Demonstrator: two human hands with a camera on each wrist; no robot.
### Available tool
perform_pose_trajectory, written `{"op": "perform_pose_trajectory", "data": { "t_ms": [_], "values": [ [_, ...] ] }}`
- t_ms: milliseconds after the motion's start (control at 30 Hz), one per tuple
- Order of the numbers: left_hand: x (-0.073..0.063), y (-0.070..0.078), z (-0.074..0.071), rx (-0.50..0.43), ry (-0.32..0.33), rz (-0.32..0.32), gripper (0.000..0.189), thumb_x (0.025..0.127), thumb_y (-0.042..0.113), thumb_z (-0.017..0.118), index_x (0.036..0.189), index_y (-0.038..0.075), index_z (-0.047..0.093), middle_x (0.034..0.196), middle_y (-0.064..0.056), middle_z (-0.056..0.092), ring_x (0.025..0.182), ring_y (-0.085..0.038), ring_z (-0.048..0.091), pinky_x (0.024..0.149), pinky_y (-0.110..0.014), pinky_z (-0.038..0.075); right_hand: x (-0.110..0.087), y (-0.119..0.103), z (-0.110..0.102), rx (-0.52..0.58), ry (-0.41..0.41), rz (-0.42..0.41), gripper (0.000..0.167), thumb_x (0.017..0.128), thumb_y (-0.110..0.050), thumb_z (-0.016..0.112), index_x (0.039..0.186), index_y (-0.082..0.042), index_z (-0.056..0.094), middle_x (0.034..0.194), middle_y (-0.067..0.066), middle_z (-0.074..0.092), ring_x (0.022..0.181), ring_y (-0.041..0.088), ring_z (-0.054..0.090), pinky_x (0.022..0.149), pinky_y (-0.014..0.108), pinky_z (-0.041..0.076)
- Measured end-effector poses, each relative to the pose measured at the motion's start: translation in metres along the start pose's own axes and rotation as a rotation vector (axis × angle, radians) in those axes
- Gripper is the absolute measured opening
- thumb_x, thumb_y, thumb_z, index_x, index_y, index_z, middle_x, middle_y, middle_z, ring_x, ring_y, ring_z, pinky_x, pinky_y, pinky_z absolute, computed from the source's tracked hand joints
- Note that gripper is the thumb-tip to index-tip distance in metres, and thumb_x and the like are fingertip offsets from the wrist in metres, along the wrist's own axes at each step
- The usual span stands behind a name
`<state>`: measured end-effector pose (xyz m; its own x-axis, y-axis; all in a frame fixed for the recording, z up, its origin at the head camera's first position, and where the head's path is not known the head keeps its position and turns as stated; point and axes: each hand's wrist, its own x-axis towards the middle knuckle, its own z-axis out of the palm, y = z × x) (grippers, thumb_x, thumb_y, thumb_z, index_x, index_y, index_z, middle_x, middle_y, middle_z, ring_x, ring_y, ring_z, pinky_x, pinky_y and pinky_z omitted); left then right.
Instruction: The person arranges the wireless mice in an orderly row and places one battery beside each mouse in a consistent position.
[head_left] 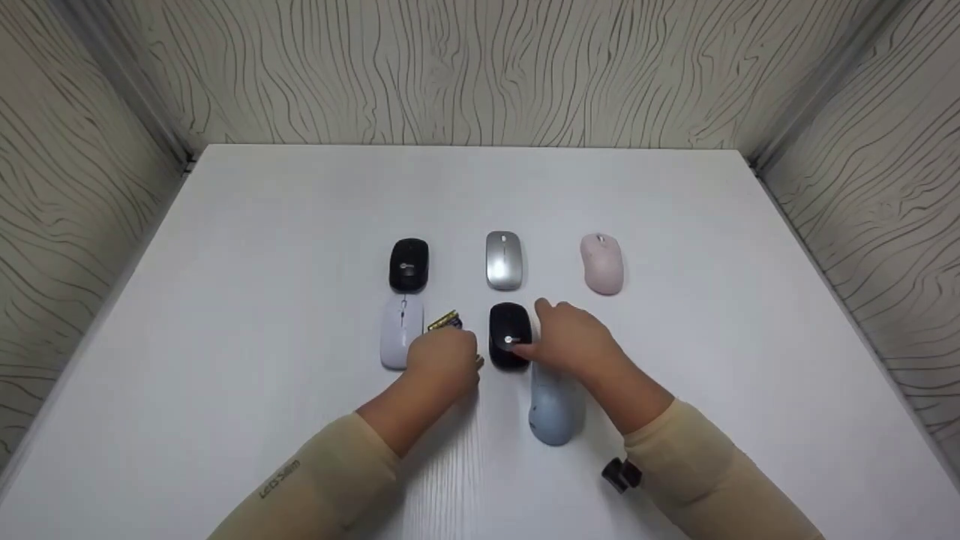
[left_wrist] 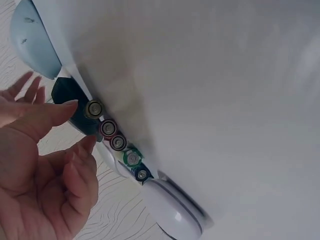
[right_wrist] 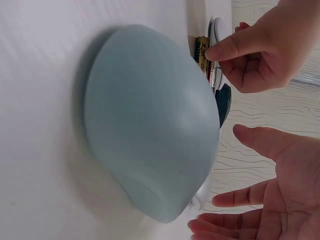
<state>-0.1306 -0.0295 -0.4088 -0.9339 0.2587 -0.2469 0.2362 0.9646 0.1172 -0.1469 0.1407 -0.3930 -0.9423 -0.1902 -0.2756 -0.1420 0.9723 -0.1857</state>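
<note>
My left hand (head_left: 444, 358) is over a row of several batteries (left_wrist: 118, 142), beside a white mouse (head_left: 397, 341). Its fingers are loosely curled, and the thumb tip stands apart from the forefinger at a gold-and-black battery (right_wrist: 201, 54) on the row's end. The hand hides most of the row from above. My right hand (head_left: 574, 337) hovers with thumb and fingers spread; the thumb overlaps the near black mouse (head_left: 508, 319) in the head view. Under the right wrist sits a light blue mouse (head_left: 553, 416), partly covered by that hand.
Farther back stand another black mouse (head_left: 409, 265), a silver mouse (head_left: 504, 262) and a pink mouse (head_left: 602, 264). The black one nearly meets the white mouse. A small dark device (head_left: 619, 475) shows beside the right sleeve. Patterned panels (head_left: 465, 75) rise behind the white table (head_left: 300, 195).
</note>
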Motion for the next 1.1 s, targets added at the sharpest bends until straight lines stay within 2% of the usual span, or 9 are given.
{"op": "perform_pose_trajectory", "data": {
  "t_ms": [133,300,400,533,633,700,867,1100],
  "values": [
    [0.001,-0.004,-0.003,-0.048,0.036,0.029,0.021,0.077,0.028,0.067,0.082,0.007,0.064,0.075,-0.006,0.064,0.067,-0.019,0.06,0.056,-0.038,0.05,-0.012,0.004,0.004,-0.028,-0.008,-0.009,0.075,0.075,-0.049,0.067,0.127,0.0,0.047,0.107,0.021,0.06,0.094,0.034,0.059,0.074,0.045,0.048],
    [0.001,-0.009,-0.009,-0.137,0.073,0.041,0.021,0.074,0.026,0.068,0.082,0.008,0.061,0.079,-0.005,0.059,0.069,-0.02,0.056,0.056,-0.036,0.048,-0.023,0.008,0.01,-0.045,-0.043,0.008,0.076,0.074,-0.05,0.068,0.127,0.0,0.047,0.099,0.017,0.063,0.087,0.029,0.061,0.072,0.043,0.049],
    [0.002,-0.012,-0.012,-0.169,0.079,0.03,0.021,0.073,0.026,0.066,0.084,0.009,0.06,0.084,-0.005,0.054,0.074,-0.021,0.054,0.057,-0.034,0.046,-0.029,0.007,0.015,-0.044,-0.051,0.017,0.076,0.071,-0.051,0.069,0.124,0.001,0.05,0.091,0.014,0.064,0.079,0.025,0.06,0.067,0.041,0.05],
    [0.002,-0.015,-0.015,-0.168,0.08,0.009,0.027,0.075,0.028,0.065,0.092,0.008,0.06,0.089,-0.008,0.052,0.081,-0.025,0.054,0.061,-0.036,0.047,-0.033,0.004,0.021,-0.014,-0.058,0.031,0.074,0.068,-0.049,0.072,0.117,0.002,0.052,0.082,0.011,0.061,0.072,0.023,0.058,0.061,0.039,0.05],
    [0.002,-0.017,-0.015,-0.16,0.076,0.004,0.031,0.078,0.03,0.065,0.098,0.007,0.06,0.093,-0.009,0.053,0.086,-0.027,0.055,0.064,-0.038,0.048,-0.034,0.004,0.024,0.001,-0.07,0.043,0.074,0.068,-0.046,0.074,0.119,0.003,0.051,0.083,0.012,0.061,0.072,0.022,0.057,0.06,0.039,0.05],
    [0.002,-0.017,-0.015,-0.166,0.072,0.006,0.031,0.077,0.03,0.065,0.098,0.007,0.06,0.093,-0.009,0.053,0.085,-0.027,0.055,0.064,-0.038,0.048,-0.035,0.004,0.025,-0.003,-0.069,0.043,0.073,0.068,-0.042,0.074,0.12,0.002,0.05,0.085,0.013,0.06,0.072,0.023,0.056,0.059,0.039,0.05],
    [0.002,-0.018,-0.014,-0.183,0.071,0.017,0.027,0.076,0.029,0.066,0.091,0.008,0.059,0.087,-0.008,0.051,0.08,-0.025,0.054,0.062,-0.036,0.046,-0.034,0.005,0.026,-0.025,-0.065,0.032,0.072,0.067,-0.037,0.073,0.124,0.0,0.048,0.092,0.017,0.058,0.073,0.025,0.055,0.057,0.039,0.049],
    [0.0,-0.017,-0.013,-0.204,0.073,0.036,0.021,0.072,0.026,0.064,0.082,0.01,0.054,0.082,-0.004,0.046,0.073,-0.021,0.049,0.058,-0.032,0.043,-0.032,0.008,0.029,0.014,-0.06,0.046,0.073,0.068,-0.036,0.074,0.125,0.0,0.048,0.094,0.017,0.057,0.075,0.024,0.056,0.056,0.038,0.05]
  ]
}}
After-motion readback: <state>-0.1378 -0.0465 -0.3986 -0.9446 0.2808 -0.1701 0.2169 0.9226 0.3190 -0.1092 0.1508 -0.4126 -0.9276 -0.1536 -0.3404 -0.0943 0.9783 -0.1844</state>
